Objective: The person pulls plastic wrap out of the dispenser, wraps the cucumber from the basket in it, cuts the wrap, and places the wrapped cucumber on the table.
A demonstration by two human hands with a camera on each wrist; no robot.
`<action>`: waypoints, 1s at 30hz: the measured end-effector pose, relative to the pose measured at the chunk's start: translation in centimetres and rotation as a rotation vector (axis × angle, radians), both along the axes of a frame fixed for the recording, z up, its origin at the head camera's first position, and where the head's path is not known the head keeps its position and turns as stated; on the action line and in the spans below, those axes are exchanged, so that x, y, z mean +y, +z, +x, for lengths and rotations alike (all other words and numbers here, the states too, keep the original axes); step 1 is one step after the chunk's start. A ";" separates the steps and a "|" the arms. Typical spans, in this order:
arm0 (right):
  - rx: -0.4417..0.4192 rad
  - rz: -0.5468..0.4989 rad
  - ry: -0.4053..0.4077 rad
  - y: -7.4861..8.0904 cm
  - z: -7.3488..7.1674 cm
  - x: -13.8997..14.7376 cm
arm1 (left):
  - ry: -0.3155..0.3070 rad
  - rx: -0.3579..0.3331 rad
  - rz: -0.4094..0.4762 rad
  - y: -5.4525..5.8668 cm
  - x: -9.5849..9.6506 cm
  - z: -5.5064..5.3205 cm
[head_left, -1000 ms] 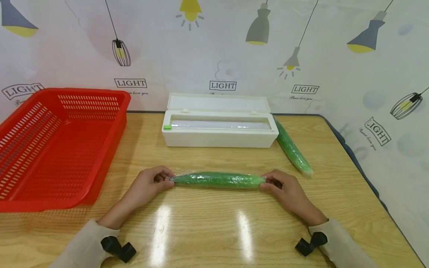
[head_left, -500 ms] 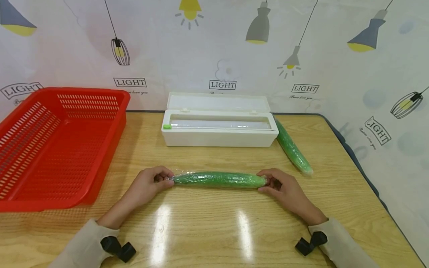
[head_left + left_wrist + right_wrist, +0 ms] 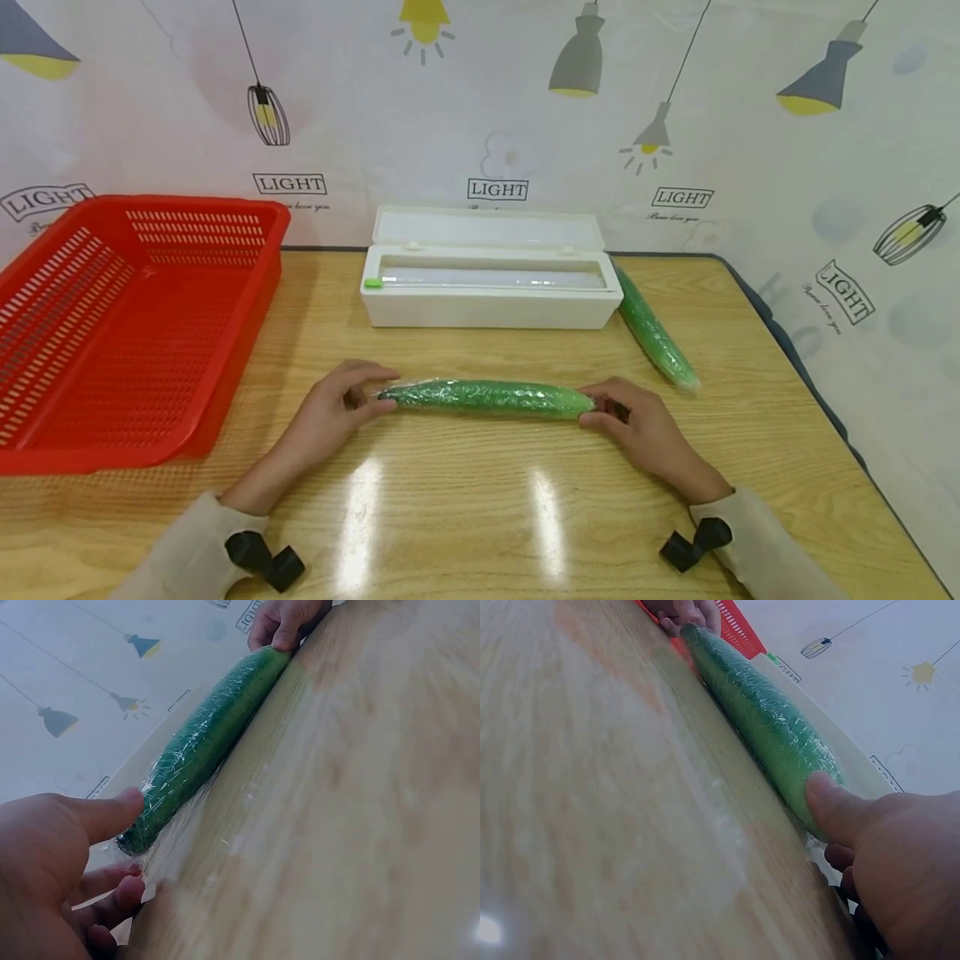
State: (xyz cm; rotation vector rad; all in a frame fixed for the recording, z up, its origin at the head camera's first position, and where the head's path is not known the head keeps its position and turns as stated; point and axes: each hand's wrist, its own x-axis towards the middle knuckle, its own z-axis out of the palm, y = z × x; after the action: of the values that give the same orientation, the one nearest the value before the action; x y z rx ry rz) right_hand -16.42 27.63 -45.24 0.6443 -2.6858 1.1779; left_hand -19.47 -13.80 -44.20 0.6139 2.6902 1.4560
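A cucumber (image 3: 487, 399) in clear plastic wrap lies crosswise between both hands, its dark end to the left and its paler end to the right. At the dark end, the left hand (image 3: 337, 403) has its thumb against the wrap and its index finger stretched out above. The left wrist view shows that hand's (image 3: 56, 862) other fingers below the tip, parted from the thumb. The right hand (image 3: 637, 425) holds the pale end, thumb on the near side. Its fingertips are partly hidden behind the cucumber, also in the right wrist view, where the thumb (image 3: 832, 802) presses the wrapped skin.
Behind the cucumber stands a white cling film box (image 3: 491, 310) with its lid raised and a green slider (image 3: 372, 283) at left. A second wrapped cucumber (image 3: 654, 333) lies beside the box on the right. A red plastic basket (image 3: 258, 308) sits at the left of the wooden table (image 3: 450, 517).
The left hand's index finger has lifted and straightened, opening from its pinch on the wrap end. The cucumber's left end has shifted slightly up. The right hand's fingers have moved a little at the pale end.
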 end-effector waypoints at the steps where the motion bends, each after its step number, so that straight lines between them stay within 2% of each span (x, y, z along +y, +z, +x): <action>1: 0.001 0.002 0.001 0.0 0.0 0.0 | -0.005 0.001 0.003 0.0 0.0 0.0; 5: 0.012 0.014 0.006 0.0 0.0 0.0 | -0.017 -0.002 0.005 0.0 0.2 0.2; 16: 0.027 0.058 0.005 0.0 0.2 0.0 | 0.015 0.001 0.033 0.1 0.3 0.4; 21: 0.009 0.060 0.013 -0.1 0.2 0.1 | 0.020 -0.019 0.052 0.1 0.3 0.4; 30: 0.031 0.102 0.032 0.3 0.2 0.0 | 0.014 -0.041 0.080 -0.2 0.2 0.3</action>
State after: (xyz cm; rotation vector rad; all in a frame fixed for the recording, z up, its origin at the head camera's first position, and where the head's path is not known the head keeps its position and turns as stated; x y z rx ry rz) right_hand -16.22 27.62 -44.99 0.7167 -2.7342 1.0344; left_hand -19.20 -13.63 -44.37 0.5635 2.6229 1.5680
